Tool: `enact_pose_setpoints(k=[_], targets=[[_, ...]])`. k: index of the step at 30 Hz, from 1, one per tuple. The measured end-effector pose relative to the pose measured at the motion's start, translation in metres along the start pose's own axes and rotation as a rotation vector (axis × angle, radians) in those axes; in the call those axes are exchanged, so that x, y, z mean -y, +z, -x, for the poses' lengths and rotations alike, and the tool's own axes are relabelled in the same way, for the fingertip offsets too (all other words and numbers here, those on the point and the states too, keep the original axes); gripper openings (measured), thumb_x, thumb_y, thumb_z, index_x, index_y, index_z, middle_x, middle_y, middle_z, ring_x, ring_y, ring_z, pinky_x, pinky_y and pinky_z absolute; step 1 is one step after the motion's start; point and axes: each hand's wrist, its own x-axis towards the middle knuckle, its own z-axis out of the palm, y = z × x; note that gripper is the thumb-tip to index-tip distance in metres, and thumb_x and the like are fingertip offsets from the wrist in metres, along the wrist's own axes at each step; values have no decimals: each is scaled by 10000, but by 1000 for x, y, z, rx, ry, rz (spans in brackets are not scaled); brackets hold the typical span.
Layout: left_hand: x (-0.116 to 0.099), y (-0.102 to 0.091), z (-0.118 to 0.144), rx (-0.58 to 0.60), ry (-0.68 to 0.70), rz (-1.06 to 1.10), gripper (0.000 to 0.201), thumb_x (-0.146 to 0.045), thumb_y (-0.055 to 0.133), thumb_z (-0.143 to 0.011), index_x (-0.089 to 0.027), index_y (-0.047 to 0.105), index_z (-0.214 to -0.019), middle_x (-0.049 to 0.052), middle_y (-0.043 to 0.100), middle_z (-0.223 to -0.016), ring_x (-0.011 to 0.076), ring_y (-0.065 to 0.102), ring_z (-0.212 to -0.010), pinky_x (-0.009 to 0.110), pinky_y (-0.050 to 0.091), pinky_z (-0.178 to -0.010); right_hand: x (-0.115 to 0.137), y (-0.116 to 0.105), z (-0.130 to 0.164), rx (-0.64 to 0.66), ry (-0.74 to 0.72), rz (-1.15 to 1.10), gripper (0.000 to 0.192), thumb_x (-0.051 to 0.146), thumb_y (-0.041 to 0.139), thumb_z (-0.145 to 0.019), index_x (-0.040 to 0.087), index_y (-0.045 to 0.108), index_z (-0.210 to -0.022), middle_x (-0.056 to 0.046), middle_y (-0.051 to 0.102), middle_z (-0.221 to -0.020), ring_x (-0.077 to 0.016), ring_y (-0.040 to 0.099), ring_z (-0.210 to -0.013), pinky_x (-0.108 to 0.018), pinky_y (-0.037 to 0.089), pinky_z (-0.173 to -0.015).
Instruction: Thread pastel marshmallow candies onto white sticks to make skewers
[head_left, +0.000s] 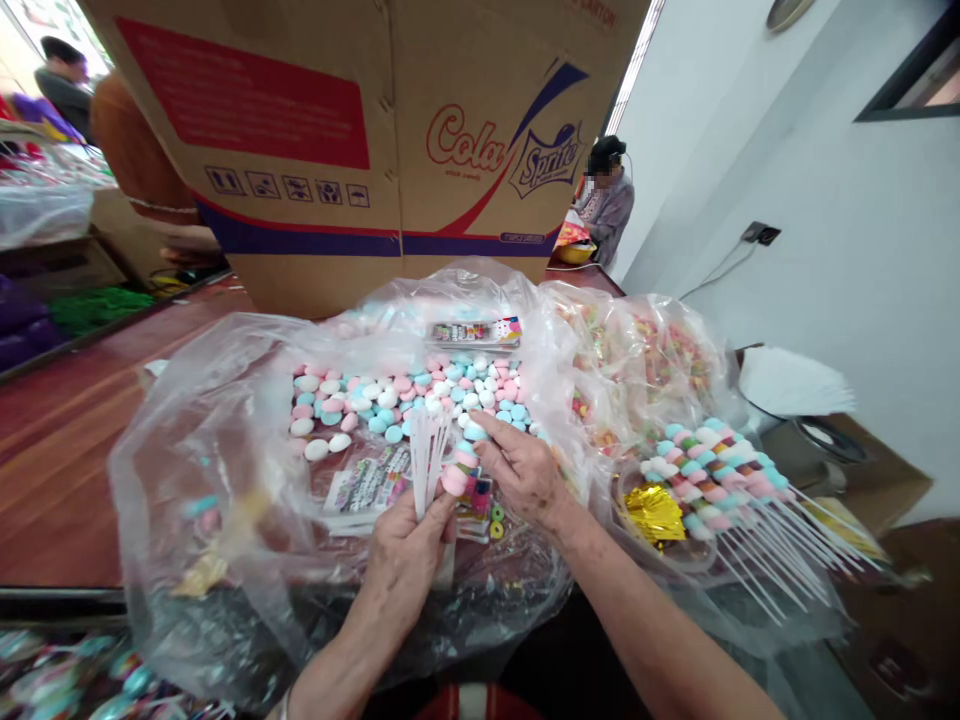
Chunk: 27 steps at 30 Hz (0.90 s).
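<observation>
My left hand [405, 548] is closed round a bundle of thin white sticks [424, 455] and the lower end of a candy skewer [457, 472]. Pink, greenish and blue round candies are stacked on that skewer. At its top, my right hand [523, 472] pinches a pale blue candy [474, 431] between thumb and fingers; whether the stick passes through it is hidden. Loose pink, white and blue candies [386, 395] lie just beyond both hands in an opened clear plastic bag [225, 400]. Printed labels [364, 490] lie beneath the hands, with small green and yellow rings [496, 522] beside them.
A large cardboard carton [315, 120] stands behind the bag. To the right are bagged orange-green candies [645, 345], gold twist ties [654, 512] and a pile of filled candy skewers [712, 470]. Another label stack [472, 332] lies farther back. Other people work in the background.
</observation>
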Motion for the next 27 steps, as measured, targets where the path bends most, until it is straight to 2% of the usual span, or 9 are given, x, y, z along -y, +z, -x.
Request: enact_pose_setpoints(k=[5,7,12,17,19,22,23,25,27], targets=[[-5,9,-2,57,-52,141,397,-491,708,-772,-172,542,-604,-66,490,-454,54,345,-353,179,235,-364,3,15,3,-67,222,-612,787,344,632,-860,274,212,-1521,-34,678,-1156,-160,669,-938,-310,546,-850],[-4,11,-2,55,-59,151,386,-492,720,-762,-169,558,-628,-47,549,-495,60,395,-361,177,276,-366,8,20,4,-61,291,-735,806,332,674,-827,253,239,-1500,-21,699,-1057,-162,666,-909,-318,539,-847],[2,8,0,111,-102,66,419,-534,663,-784,-158,602,-609,-9,567,-460,102,478,-385,200,365,-394,17,22,4,-105,364,-792,639,295,677,-812,223,391,-1378,10,699,-909,-158,651,-854,-318,525,-837],[-6,6,7,110,-129,22,496,-589,653,-753,-167,541,-517,-61,395,-336,62,325,-317,173,221,-355,19,25,3,-115,363,-782,529,304,675,-797,240,466,-1279,24,678,-879,-153,652,-817,-314,536,-806],[-14,8,8,104,-120,17,499,-612,680,-712,-169,560,-514,-48,423,-340,76,351,-327,182,252,-353,22,22,1,-138,361,-783,535,311,686,-780,241,473,-1266,34,659,-841,-145,643,-776,-296,541,-764],[-23,11,5,115,-116,18,426,-575,776,-621,-166,660,-598,22,637,-513,158,547,-470,244,453,-439,27,1,-2,-191,343,-754,596,320,699,-758,238,452,-1294,44,629,-804,-129,614,-708,-257,536,-656],[-23,12,2,88,-101,44,429,-580,793,-586,-170,671,-603,25,649,-526,168,549,-481,259,473,-444,29,-12,-3,-205,333,-734,593,333,686,-768,242,452,-1305,38,628,-818,-128,607,-695,-251,533,-619],[-19,11,-5,56,-97,56,402,-538,824,-570,-171,716,-693,32,707,-625,192,600,-561,259,514,-482,32,-45,-1,-241,306,-630,528,359,633,-814,250,478,-1307,19,631,-866,-130,602,-696,-252,529,-588],[-12,8,-11,63,-83,37,367,-521,813,-612,-182,709,-707,11,677,-578,162,559,-484,230,471,-405,34,-86,6,-324,260,-385,464,351,578,-858,260,513,-1308,11,632,-881,-122,589,-683,-240,505,-589]])
